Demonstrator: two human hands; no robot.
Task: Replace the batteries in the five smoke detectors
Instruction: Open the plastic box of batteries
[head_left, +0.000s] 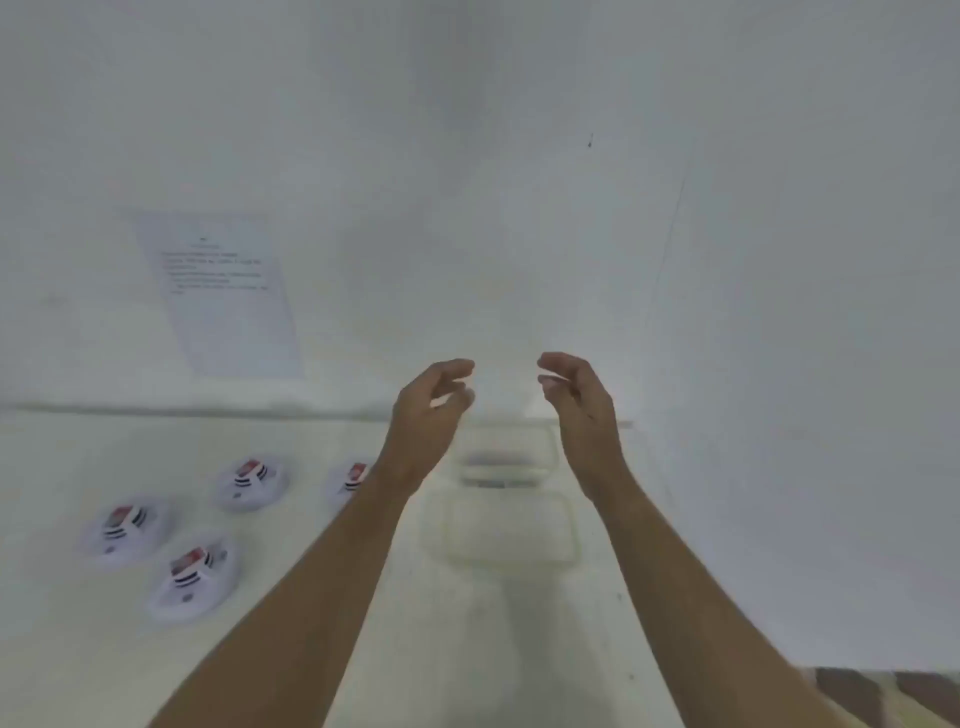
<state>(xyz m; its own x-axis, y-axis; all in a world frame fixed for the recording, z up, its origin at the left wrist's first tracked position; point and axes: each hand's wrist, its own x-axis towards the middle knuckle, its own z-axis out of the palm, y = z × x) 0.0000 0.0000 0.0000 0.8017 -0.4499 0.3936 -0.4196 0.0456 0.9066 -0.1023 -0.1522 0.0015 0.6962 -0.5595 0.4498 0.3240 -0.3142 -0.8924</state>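
**Both Hands Up, Detectors Lying Left**

The left hand (428, 410) and right hand (576, 400) are hanging in the air above the counter (78, 649), fingers loosely curled and apart, gripping nothing. Three smoke detectors (195, 577) are lying flat at the left, label strips pointing red end toward the wall (blur is smearing the print). A fourth detector (349, 480) is showing only partly behind the left forearm. Clear tubs (501, 530) are sitting between the arms, contents unreadable.

4 round white smoke detectors (195, 574) with red-and-black labels lie flat and apart at lower left, all blurred. The rightmost detector (349, 479), near centre, is only partly visible.
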